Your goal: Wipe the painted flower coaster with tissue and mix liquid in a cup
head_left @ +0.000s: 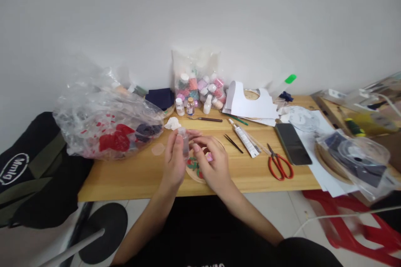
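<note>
My left hand grips a small clear plastic bottle, held upright over the table. Close beside it on the right is my right hand, its thumb and fingers drawn together. What they pinch, if anything, I cannot make out. Beneath both hands lies a round piece with green and red floral shapes, partly covered by my right hand. A bit of pink shows between my right thumb and palm. Just left of the bottle sit a crumpled white tissue and a pale translucent disc.
Small bottles stand at the back before bags of coloured beads. Tweezers, a glue tube, red-handled pliers and a phone lie rightward. A large plastic bag fills the left.
</note>
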The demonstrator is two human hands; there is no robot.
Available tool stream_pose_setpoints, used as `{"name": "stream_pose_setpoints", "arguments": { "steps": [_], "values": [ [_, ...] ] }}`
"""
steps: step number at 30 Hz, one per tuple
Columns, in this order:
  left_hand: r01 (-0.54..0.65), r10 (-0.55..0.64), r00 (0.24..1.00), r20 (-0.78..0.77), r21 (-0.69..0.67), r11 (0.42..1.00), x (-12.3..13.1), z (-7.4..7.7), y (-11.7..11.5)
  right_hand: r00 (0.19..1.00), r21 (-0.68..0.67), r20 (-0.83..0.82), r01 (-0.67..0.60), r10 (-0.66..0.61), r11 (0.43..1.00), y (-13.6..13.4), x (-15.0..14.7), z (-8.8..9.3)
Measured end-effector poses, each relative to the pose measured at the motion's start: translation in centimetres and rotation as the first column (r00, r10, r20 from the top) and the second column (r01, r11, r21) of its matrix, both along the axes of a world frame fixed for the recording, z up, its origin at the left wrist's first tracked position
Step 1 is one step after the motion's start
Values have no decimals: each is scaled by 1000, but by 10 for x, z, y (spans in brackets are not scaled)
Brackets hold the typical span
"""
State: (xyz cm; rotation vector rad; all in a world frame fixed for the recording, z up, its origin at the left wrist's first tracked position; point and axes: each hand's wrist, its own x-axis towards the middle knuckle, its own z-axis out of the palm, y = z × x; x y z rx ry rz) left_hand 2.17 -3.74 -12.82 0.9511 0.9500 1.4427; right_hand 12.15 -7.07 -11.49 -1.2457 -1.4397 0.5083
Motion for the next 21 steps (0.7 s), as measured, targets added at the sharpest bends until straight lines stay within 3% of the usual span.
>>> {"name": "stream_pose_setpoints", "arguments": {
  "steps": [5, 8, 14, 21],
  "values": [
    [69, -62, 986, -153, 38, 997, -9, -1, -1, 985, 30, 128, 113, -116, 993, -1, 15, -1],
    [106, -62, 936, -347, 110, 988, -10, -4, -6, 972, 89, 224, 54, -73, 995, 2, 25, 5],
    [149, 148, 740, -656, 375, 915, -13, 6, -12, 935, 185, 354, -106, 34, 977, -2, 37, 25],
    [218, 320, 613, -723, 544, 810, -12, 15, -18, 946, 190, 322, -93, 28, 977, -8, 34, 29]
  ]
}}
